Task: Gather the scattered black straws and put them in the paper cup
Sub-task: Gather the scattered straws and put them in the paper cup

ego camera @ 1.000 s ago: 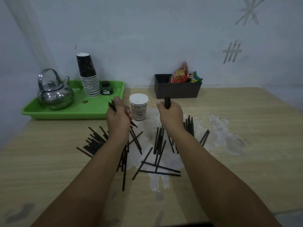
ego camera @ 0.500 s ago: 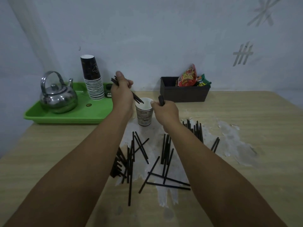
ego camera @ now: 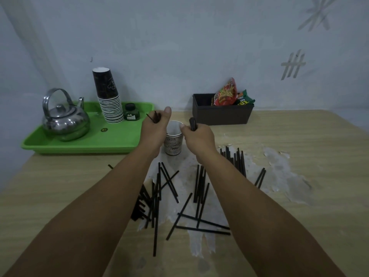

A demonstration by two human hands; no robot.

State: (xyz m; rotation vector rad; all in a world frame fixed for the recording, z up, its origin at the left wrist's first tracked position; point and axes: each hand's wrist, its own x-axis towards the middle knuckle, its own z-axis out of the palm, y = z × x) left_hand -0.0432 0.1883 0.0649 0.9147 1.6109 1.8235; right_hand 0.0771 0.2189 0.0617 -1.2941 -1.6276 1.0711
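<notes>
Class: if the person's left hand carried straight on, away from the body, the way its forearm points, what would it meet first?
Probably the white paper cup just ahead-right of the left hand, or the green plastic tray's corner; depth unclear.

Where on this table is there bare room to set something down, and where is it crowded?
Bare wood lies right of the loose straws, out to the table edge, and near left, in front of the green tray. Crowded: the centre, where straws cross below the paper cup, and the back edge, taken by tray and black bin.
</notes>
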